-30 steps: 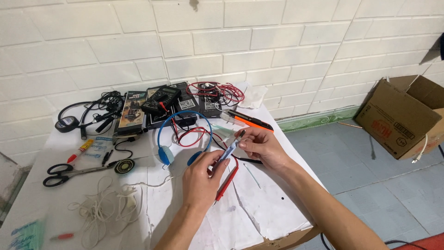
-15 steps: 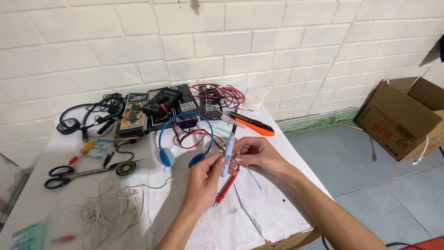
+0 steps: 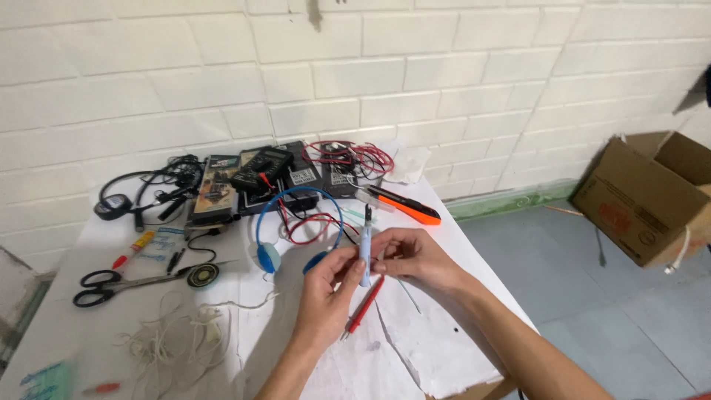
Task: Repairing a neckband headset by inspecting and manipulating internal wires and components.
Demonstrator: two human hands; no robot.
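Left hand (image 3: 326,285) and right hand (image 3: 411,255) both close their fingers on a slim pen-shaped tool (image 3: 365,252), held upright above the white table (image 3: 444,348) (near the blue headphones (image 3: 270,252)). A cardboard box (image 3: 644,200) stands open on the floor; its contents cannot be seen.

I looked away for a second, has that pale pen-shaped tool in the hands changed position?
Yes. The pen-shaped tool was slanted a second ago; now it stands nearly upright beside the blue headphones.
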